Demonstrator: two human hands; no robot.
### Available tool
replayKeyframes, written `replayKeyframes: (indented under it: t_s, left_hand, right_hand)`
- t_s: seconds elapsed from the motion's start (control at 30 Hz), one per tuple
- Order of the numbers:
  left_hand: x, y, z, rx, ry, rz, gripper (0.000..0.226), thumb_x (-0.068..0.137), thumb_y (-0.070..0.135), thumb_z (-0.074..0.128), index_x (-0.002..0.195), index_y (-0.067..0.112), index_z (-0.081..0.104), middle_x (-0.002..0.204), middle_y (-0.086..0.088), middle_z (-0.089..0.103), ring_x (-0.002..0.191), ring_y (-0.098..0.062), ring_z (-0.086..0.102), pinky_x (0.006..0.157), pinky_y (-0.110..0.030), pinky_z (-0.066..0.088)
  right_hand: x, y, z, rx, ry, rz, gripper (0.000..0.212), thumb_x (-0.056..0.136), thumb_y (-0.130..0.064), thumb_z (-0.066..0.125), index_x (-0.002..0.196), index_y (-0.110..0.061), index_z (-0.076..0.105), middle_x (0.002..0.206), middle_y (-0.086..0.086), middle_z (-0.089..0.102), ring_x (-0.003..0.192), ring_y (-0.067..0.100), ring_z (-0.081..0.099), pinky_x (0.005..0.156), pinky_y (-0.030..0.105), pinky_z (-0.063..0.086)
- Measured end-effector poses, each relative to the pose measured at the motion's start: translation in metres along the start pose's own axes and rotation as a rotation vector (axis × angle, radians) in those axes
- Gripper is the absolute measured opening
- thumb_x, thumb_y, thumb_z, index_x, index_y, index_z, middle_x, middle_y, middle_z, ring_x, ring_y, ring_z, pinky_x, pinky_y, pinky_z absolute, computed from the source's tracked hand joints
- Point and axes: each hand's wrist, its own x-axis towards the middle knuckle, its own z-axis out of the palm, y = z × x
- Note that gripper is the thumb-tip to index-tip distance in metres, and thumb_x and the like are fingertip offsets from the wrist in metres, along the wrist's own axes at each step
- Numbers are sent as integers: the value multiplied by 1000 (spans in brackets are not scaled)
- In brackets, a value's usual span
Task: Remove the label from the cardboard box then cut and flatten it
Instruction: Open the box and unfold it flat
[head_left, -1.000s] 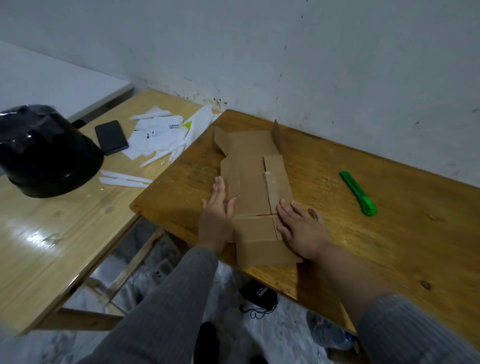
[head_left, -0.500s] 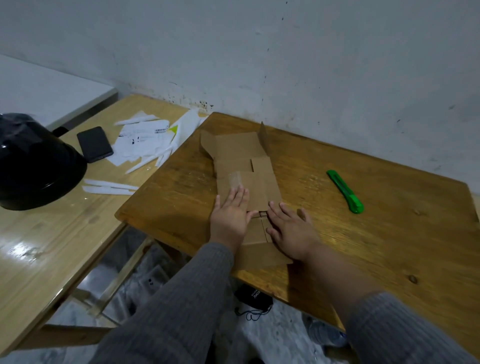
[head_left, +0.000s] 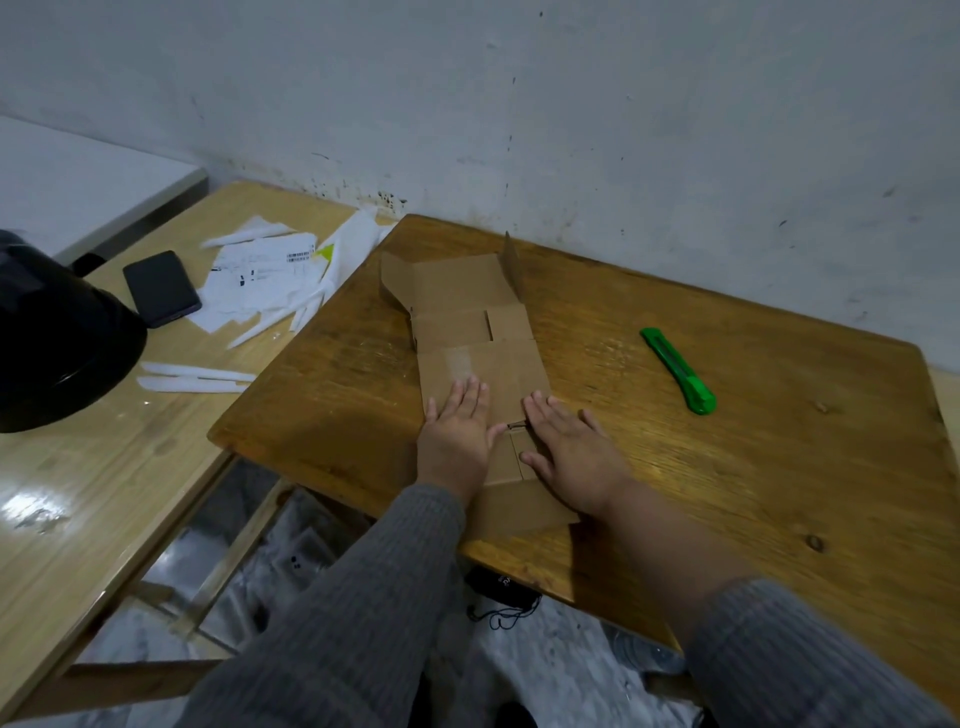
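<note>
The brown cardboard box (head_left: 470, 327) lies opened out flat on the dark wooden table (head_left: 727, 467), running from the wall toward the near edge. One far flap stands up at its right corner. My left hand (head_left: 457, 436) presses palm down on the near left part of the cardboard, fingers spread. My right hand (head_left: 571, 452) lies flat on its near right part, partly on the table. A green utility knife (head_left: 678, 370) rests on the table to the right, apart from both hands. Peeled white labels (head_left: 265, 275) lie on the lighter table to the left.
A black phone (head_left: 161, 287) and a black helmet-like object (head_left: 52, 338) sit on the light wooden table (head_left: 78, 493) at left, with white paper strips (head_left: 192, 376). A grey wall stands behind. A gap between the tables shows the floor and a black item (head_left: 498, 592) below.
My left hand has slid from the box's left edge onto its middle, pressing a side flap down flat. My right hand stayed pressed on the near right part.
</note>
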Motion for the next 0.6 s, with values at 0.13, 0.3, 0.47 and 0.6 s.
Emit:
replayKeyframes:
  t_s: [0.13, 0.3, 0.47, 0.6]
  left_hand:
    - [5, -1, -5, 4, -93, 4, 60, 105, 43, 20, 155, 12, 7, 163, -3, 0, 150, -16, -2, 119, -43, -2]
    - [-10, -23, -30, -164, 66, -10, 61, 103, 44, 23, 154, 12, 18, 162, -3, 13, 149, -15, 5, 117, -47, -5]
    - [-64, -59, -19, -235, 111, -265, 82, 93, 63, -3, 154, 11, 9, 163, -4, 4, 149, -16, -3, 115, -53, -9]
    - [-92, -64, -4, -259, 84, -201, 112, 69, 77, -29, 155, 12, 5, 163, 1, 1, 145, -7, -13, 113, -53, -18]
  right_hand:
    - [2, -1, -3, -85, -44, -5, 63, 99, -49, 23, 151, -25, -2, 160, -4, -5, 148, 14, -2, 119, 42, 4]
    - [7, -2, -15, -181, -100, 2, 63, 97, -52, 25, 151, -28, 3, 161, -4, -1, 148, 15, 4, 118, 46, 5]
    - [7, -3, -11, -172, -130, 14, 61, 98, -50, 22, 151, -29, 0, 161, -5, -4, 148, 15, 1, 117, 48, 3]
    - [9, -4, -12, -174, -122, 20, 60, 99, -49, 23, 151, -29, 1, 161, -5, -4, 148, 15, 2, 117, 47, 4]
